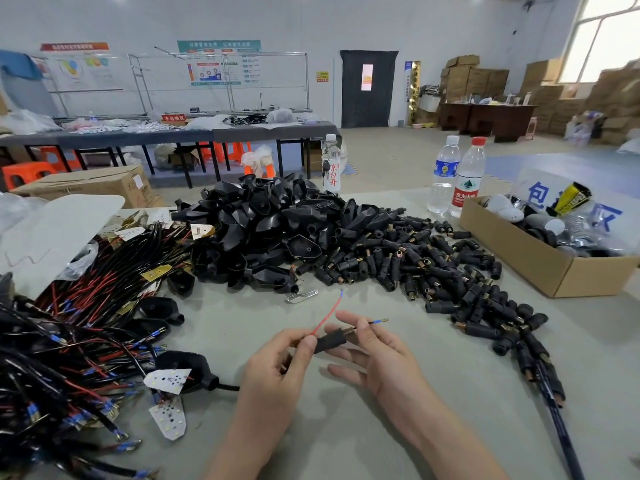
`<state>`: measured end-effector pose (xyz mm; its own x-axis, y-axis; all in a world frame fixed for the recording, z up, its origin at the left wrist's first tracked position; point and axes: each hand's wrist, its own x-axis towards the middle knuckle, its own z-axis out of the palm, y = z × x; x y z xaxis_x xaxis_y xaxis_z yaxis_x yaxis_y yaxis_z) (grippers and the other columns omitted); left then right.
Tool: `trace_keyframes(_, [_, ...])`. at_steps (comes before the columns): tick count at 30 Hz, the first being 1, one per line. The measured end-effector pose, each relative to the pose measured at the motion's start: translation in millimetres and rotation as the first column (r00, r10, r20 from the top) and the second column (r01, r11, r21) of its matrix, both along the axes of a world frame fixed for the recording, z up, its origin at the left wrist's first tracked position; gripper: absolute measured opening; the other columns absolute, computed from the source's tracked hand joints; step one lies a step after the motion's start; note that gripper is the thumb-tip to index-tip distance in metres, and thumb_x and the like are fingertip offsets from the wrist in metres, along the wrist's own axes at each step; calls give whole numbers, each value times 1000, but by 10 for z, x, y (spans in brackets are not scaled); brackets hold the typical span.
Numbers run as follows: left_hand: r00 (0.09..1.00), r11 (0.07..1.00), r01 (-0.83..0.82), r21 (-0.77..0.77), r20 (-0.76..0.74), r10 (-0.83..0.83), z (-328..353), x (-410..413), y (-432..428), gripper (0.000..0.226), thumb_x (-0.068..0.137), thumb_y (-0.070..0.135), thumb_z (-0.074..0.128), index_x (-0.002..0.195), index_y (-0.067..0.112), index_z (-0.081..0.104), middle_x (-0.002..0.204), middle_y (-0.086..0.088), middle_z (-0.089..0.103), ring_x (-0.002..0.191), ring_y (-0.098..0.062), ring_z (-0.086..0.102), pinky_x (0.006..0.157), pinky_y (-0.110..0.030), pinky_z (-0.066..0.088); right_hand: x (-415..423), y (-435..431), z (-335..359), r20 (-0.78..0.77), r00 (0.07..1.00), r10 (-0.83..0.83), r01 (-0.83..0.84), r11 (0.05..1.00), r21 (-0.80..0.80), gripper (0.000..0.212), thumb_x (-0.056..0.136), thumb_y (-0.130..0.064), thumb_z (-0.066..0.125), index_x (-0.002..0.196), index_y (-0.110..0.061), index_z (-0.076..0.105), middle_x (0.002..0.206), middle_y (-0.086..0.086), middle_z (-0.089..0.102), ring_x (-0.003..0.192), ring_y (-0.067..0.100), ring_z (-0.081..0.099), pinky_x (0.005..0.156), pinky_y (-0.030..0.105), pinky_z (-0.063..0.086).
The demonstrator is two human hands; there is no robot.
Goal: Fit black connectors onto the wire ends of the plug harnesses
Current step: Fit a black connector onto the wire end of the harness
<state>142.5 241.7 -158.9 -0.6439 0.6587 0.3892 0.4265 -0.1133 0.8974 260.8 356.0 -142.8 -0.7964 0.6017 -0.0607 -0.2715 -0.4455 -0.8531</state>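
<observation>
White wall (346,22), dark door (367,109), bright window (609,39), stacked cardboard boxes (474,81), long grey tables (138,137).

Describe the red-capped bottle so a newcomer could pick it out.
Find the open cardboard box on the right of the table. Two water bottles stand at its far left corner; the red-capped bottle is the one nearer the box. Red label, unlike the blue-labelled bottle beside it.

Plastic, brassy metal and cardboard on a matt grey table (346,427)
The heaped black connectors (450,271) look like matt plastic with brass-coloured metal mouths. The plug shells (270,230) are glossier black plastic, the box (519,258) dull brown cardboard, the water bottles (445,174) clear shiny plastic.
</observation>
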Motion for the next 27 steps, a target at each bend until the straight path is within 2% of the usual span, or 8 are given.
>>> trace_keyframes(3, [998, 998, -63, 9, 18, 63, 4, -19, -5, 17, 94, 24, 61, 92, 39, 68, 90, 5, 71, 81, -9, 67, 72, -20, 52, -26, -14, -30, -6, 999, -37, 36, 995, -88, 32, 99, -29, 49, 118, -8, 65, 116, 18, 71, 103, 32, 71, 69, 34, 60])
trace_keyframes(5, [992, 999, -11, 37, 128, 6, 15, -27, -19, 19, 96, 12, 60, 96, 28, 70, 93, 1, 74, 90, -12, 70, 79, -16, 52, -55, -48, -53, -7, 1000, -30, 29, 994, -109, 25, 99, -21, 51, 113, -4, 63, 114, 20, 71, 99, 30, 72, 70, 30, 60])
trace_keyframes(8, [944, 988, 83, 132, 308, -121, 59, -24, -24, 14, 96, 15, 61, 105, 20, 70, 86, -5, 72, 89, -15, 69, 82, -18, 51, -89, -84, -79, -14, 1000, -26, 25, 997, -74, 18, 99, -7, 50, 104, -1, 66, 109, 20, 72, 97, 26, 72, 74, 25, 58])
trace_keyframes(11, [863, 973, 43, 228, 481, -151, 118, -35, 4, 25, 93, 35, 58, 86, 12, 67, 75, -9, 60, 79, -20, 59, 84, -33, 46, -83, -46, -67, -33, 997, -68, 64, 993, -97, 19, 99, -5, 48, 104, 3, 65, 104, 19, 74, 91, 23, 74, 72, 22, 59])
trace_keyframes(15, [716, 952, 33, 305, 657, -236, 184, -83, 30, 37, 88, 40, 49, 60, 16, 55, 65, -8, 52, 73, -24, 52, 81, -35, 43, -50, 1, -48, -67, 993, -94, 80, 978, -192, 20, 97, -8, 51, 107, 4, 64, 105, 20, 74, 90, 23, 74, 70, 22, 59])
trace_keyframes(19, [734, 963, 84, 257, 637, -234, 140, -103, 32, 37, 84, 30, 65, 52, 19, 51, 63, -6, 45, 70, -21, 53, 83, -35, 42, -28, 0, -40, -58, 995, -87, 72, 971, -230, 23, 99, -10, 51, 110, 3, 65, 108, 18, 74, 88, 21, 75, 69, 23, 60])
trace_keyframes(22, [786, 970, 90, 227, 582, -209, 114, -126, 38, 25, 79, 25, 55, 55, 18, 52, 60, -3, 44, 68, -18, 52, 84, -37, 41, -13, 38, -25, -67, 991, -112, 90, 959, -268, 23, 100, -10, 50, 112, 2, 65, 108, 18, 74, 84, 19, 75, 68, 23, 60])
trace_keyframes(27, [903, 985, 166, 43, 396, -170, 83, -128, -45, 20, 74, 36, 58, 61, 20, 60, 73, -1, 62, 78, -16, 58, 87, -30, 45, -2, 92, -31, -59, 987, -151, 125, 940, -318, 23, 101, -11, 49, 111, 2, 66, 106, 18, 74, 89, 20, 75, 66, 23, 60])
